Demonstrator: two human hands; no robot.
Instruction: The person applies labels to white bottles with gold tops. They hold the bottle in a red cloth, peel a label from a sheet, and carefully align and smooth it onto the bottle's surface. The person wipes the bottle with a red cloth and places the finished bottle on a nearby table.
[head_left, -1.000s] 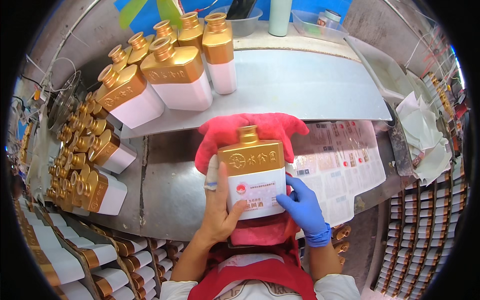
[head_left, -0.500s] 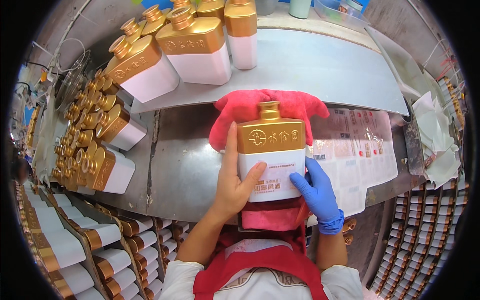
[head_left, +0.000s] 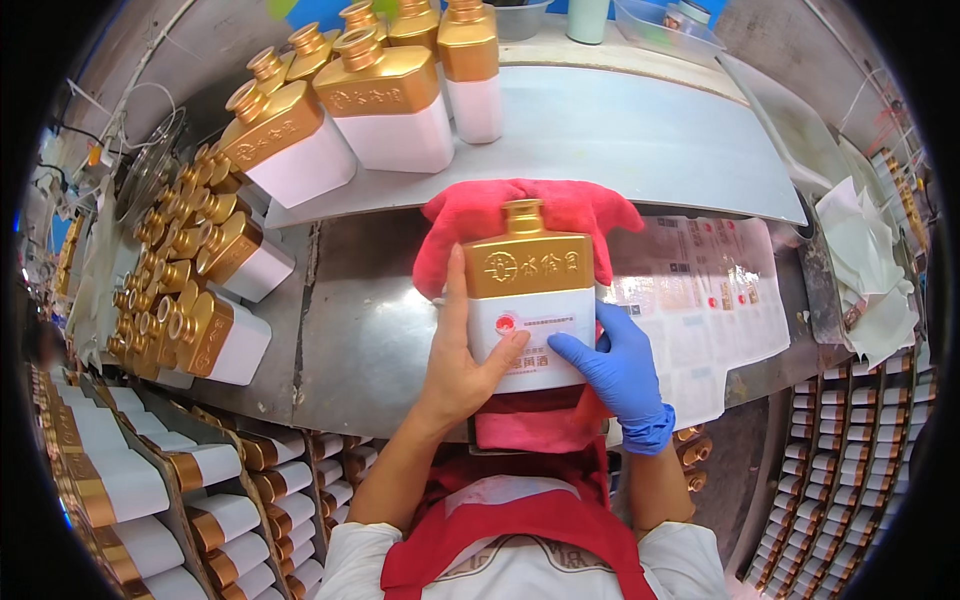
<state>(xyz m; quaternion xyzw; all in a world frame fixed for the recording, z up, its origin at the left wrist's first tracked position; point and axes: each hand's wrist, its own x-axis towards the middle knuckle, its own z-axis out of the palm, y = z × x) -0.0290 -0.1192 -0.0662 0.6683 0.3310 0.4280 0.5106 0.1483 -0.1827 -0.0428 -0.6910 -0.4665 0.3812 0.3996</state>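
Observation:
A white flat-sided bottle with a gold shoulder and neck (head_left: 527, 265) lies face up before me, its neck pointing away. It rests over a pink-red cloth pad (head_left: 590, 205). Bare, my left hand (head_left: 462, 365) grips the bottle's left side, with the thumb on the white front. My right hand (head_left: 620, 370), in a blue glove, holds the right side, its thumb pressed on the lower front. Between the thumbs, small print and a red round mark show on the white face; part of the print is covered by the thumbs.
Printed decal sheets (head_left: 700, 310) lie right of the pad. Several gold-and-white bottles (head_left: 390, 110) stand on the raised grey board (head_left: 640, 130), and more crowd the left (head_left: 225, 330). Racks of bottles (head_left: 850, 470) flank the bench. White paper scraps (head_left: 865, 265) pile at right.
The bottle and both hands have shifted slightly left and away from me. The thumbs have slid left across the front, and the red round mark now shows.

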